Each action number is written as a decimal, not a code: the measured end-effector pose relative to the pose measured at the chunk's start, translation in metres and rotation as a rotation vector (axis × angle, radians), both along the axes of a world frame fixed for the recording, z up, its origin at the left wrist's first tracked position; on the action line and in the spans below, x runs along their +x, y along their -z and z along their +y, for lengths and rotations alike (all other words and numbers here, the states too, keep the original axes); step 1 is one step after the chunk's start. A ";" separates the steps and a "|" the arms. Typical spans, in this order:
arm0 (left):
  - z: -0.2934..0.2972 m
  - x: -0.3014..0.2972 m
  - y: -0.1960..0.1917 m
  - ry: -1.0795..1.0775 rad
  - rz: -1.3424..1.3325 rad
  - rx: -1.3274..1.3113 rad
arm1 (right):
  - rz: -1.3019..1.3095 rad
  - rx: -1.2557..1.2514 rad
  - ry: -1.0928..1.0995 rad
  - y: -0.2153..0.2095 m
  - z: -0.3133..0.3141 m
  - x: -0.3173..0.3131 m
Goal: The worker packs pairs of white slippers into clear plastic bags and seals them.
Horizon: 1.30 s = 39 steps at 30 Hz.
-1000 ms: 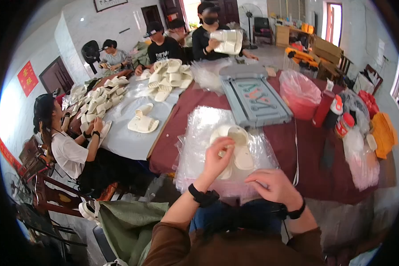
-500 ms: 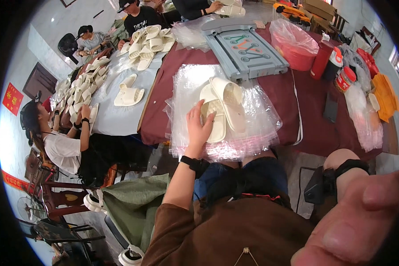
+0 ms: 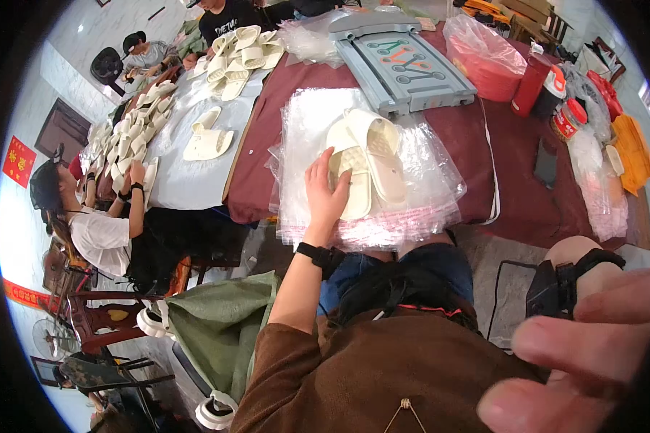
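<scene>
A pair of cream slippers (image 3: 388, 178) lies one overlapping the other on a stack of clear plastic bags (image 3: 430, 191) at the table's front edge. My left hand (image 3: 325, 193) is open beside the left slipper, its fingers stretched out and its thumb touching the slipper's inner sole. Close to the camera at the lower right, my right hand (image 3: 588, 346) looms large and a little blurred. Its fingers are bent but apart, and nothing shows between them; part of it runs out of the picture.
A grey folding stool (image 3: 404, 68) lies behind the bags. Right of it stand a red tub (image 3: 487, 61), a red bottle (image 3: 527, 86) and a phone (image 3: 545, 164). Piled slippers (image 3: 238, 58) and a single pair (image 3: 209, 137) lie leftward. A co-worker (image 3: 87, 224) sits at left.
The view has shifted slightly. My right hand's fingers have spread from a closed bunch near the camera. My left hand stays beside the slippers, which have not visibly moved on the bags.
</scene>
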<state>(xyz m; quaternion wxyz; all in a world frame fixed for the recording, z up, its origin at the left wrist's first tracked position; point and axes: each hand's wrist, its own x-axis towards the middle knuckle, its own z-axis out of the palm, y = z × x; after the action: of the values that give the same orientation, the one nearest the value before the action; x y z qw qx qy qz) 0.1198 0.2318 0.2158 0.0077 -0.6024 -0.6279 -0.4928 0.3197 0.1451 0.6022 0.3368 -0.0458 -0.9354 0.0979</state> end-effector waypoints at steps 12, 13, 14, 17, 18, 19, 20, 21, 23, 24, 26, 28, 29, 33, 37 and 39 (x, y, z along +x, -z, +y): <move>-0.004 0.002 0.002 -0.014 0.005 -0.027 | 0.034 0.033 -0.070 0.105 -0.059 0.267; 0.006 0.013 -0.002 0.023 0.005 -0.016 | 0.034 0.038 -0.042 0.081 -0.054 0.219; 0.010 0.016 -0.003 0.031 -0.003 -0.008 | 0.027 0.040 -0.042 0.059 -0.044 0.172; -0.003 0.001 0.002 -0.014 -0.003 -0.022 | 0.022 0.023 -0.107 0.049 -0.037 0.129; -0.005 -0.002 0.002 -0.024 0.005 -0.022 | 0.023 0.022 -0.123 0.047 -0.033 0.121; -0.006 -0.006 0.003 -0.033 0.006 -0.021 | 0.024 0.022 -0.139 0.045 -0.029 0.111; 0.001 0.001 0.002 -0.001 -0.010 -0.006 | 0.016 0.031 -0.122 0.038 -0.029 0.104; 0.007 0.008 0.001 0.032 -0.025 0.009 | 0.007 0.040 -0.104 0.031 -0.028 0.097; -0.004 -0.003 0.005 -0.004 -0.010 -0.019 | 0.007 0.014 -0.140 0.030 -0.015 0.073; -0.003 -0.003 0.002 -0.009 0.004 -0.022 | 0.003 0.016 -0.139 0.025 -0.014 0.062; -0.003 -0.004 0.002 -0.001 0.005 -0.018 | 0.005 0.017 -0.157 0.022 -0.010 0.059; -0.003 -0.003 0.003 -0.010 0.025 0.005 | 0.007 0.018 -0.179 0.029 -0.017 0.072; -0.002 -0.001 0.003 -0.006 0.024 0.003 | 0.005 0.015 -0.181 0.028 -0.016 0.071; 0.001 0.005 -0.001 0.001 -0.019 0.002 | 0.000 0.015 -0.198 0.044 -0.022 0.119; -0.013 -0.010 0.005 -0.040 -0.038 0.003 | -0.019 0.017 -0.285 0.117 -0.044 0.306; 0.003 0.004 0.004 0.005 -0.002 -0.010 | -0.007 0.005 -0.239 0.069 -0.021 0.167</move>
<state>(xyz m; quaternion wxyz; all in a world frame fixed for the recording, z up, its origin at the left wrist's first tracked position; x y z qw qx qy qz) 0.1238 0.2345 0.2114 0.0029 -0.6038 -0.6286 -0.4902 0.4867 0.1239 0.5330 0.3195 0.0665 -0.9356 0.1349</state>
